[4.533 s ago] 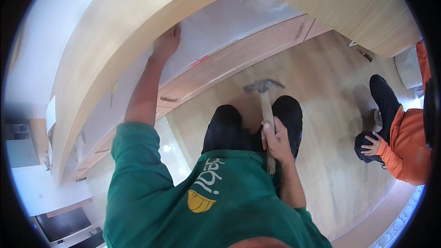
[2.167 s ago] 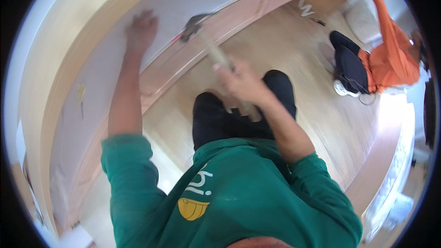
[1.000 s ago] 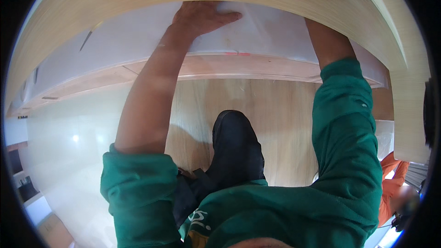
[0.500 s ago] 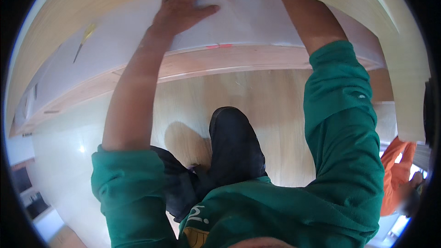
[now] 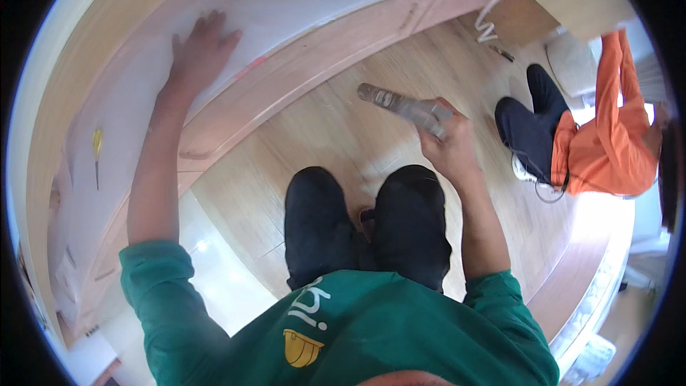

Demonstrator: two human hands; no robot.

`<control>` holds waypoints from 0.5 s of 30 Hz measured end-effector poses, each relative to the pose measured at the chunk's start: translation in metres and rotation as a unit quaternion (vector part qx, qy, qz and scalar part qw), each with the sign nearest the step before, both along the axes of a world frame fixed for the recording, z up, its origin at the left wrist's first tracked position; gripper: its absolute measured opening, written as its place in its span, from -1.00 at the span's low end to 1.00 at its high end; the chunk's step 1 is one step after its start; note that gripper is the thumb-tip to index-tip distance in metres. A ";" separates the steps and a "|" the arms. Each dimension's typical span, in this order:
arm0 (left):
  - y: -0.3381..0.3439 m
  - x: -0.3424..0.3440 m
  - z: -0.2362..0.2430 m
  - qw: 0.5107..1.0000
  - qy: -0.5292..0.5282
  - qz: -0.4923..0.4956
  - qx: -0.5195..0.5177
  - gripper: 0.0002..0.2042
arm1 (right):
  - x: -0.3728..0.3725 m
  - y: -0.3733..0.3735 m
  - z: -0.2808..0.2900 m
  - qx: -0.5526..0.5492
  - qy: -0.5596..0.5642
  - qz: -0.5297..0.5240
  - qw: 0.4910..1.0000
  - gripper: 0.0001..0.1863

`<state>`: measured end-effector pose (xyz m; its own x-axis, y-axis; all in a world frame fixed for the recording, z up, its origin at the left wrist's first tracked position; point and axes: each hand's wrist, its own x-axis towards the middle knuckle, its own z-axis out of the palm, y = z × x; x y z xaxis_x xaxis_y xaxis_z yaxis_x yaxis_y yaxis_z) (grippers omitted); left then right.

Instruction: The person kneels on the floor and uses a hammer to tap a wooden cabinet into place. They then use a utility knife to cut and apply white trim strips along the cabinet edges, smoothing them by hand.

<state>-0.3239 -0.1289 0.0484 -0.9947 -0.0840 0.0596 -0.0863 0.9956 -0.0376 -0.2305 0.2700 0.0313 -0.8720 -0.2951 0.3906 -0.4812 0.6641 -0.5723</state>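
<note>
Jutting from right fingers: grey tool.

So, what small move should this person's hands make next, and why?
Perhaps bring the right hand toward the pale surface: it grips a long grey item out over the wooden floor, while the left hand is spread on that surface, apparently holding nothing.

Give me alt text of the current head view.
The right hand grips a greyish elongated tool above the wood floor; the left hand rests, fingers spread, on a pale surface. A yellow-handled screwdriver lies nearby; a person in orange is at right.
</note>
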 end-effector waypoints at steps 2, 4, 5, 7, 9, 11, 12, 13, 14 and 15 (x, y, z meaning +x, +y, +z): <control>0.008 0.004 -0.009 0.999 0.020 -0.034 0.029 -0.34 | 0.024 0.017 0.012 0.083 0.009 -0.032 0.996 -0.72; 0.017 0.014 -0.008 0.996 0.024 -0.078 0.029 -0.36 | 0.041 0.032 0.015 0.120 0.043 -0.059 0.990 -0.70; 0.017 0.025 0.002 0.995 0.022 -0.100 0.008 -0.38 | 0.048 0.039 0.018 0.137 0.063 -0.072 0.986 -0.69; 0.004 0.028 0.001 0.996 0.033 -0.080 -0.010 -0.45 | 0.060 0.051 0.029 0.165 0.051 -0.090 0.981 -0.69; 0.003 0.035 -0.011 0.992 0.070 -0.085 0.061 -0.48 | 0.073 0.067 0.030 0.196 0.037 -0.125 0.972 -0.72; 0.000 0.041 -0.018 0.988 0.091 -0.105 0.060 -0.52 | 0.092 0.084 0.018 0.215 0.020 -0.159 0.963 -0.76; -0.001 0.043 -0.023 0.986 0.093 -0.132 0.028 -0.55 | 0.102 0.091 0.011 0.217 -0.015 -0.187 0.958 -0.78; -0.001 0.043 -0.019 0.983 0.097 -0.157 -0.008 -0.57 | 0.110 0.096 0.006 0.214 -0.048 -0.214 0.952 -0.81; 0.011 0.041 -0.014 0.987 0.096 -0.106 0.070 -0.52 | 0.114 0.105 0.002 0.213 -0.080 -0.237 0.944 -0.83; 0.011 0.040 -0.011 0.988 0.104 -0.106 0.051 -0.53 | 0.116 0.111 -0.001 0.223 -0.096 -0.248 0.938 -0.85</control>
